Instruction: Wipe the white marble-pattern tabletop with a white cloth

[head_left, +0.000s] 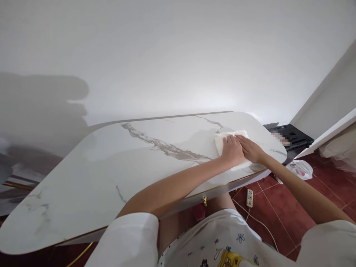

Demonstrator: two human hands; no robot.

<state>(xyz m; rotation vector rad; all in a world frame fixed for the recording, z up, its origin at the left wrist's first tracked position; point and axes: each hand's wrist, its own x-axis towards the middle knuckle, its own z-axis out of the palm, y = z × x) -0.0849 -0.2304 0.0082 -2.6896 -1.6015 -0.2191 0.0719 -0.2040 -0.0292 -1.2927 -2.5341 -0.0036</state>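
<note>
A white cloth (220,141) lies bunched on the marble-patterned tabletop (144,163), toward its right end. My left hand (233,150) presses on the cloth with fingers bent over it. Right beside it, and touching it, my right hand (252,149) bears down on the same cloth with its fingers stretched forward. Cloth shows around both hands, and its middle is hidden under them. My left forearm reaches across the front part of the tabletop.
The table backs onto a white wall (167,55). A small brass knob (205,201) sits on its front. To the right are a black case (294,137), a white plastic bag (300,169) and a power strip (249,198) with its cord on the red tiled floor (280,200).
</note>
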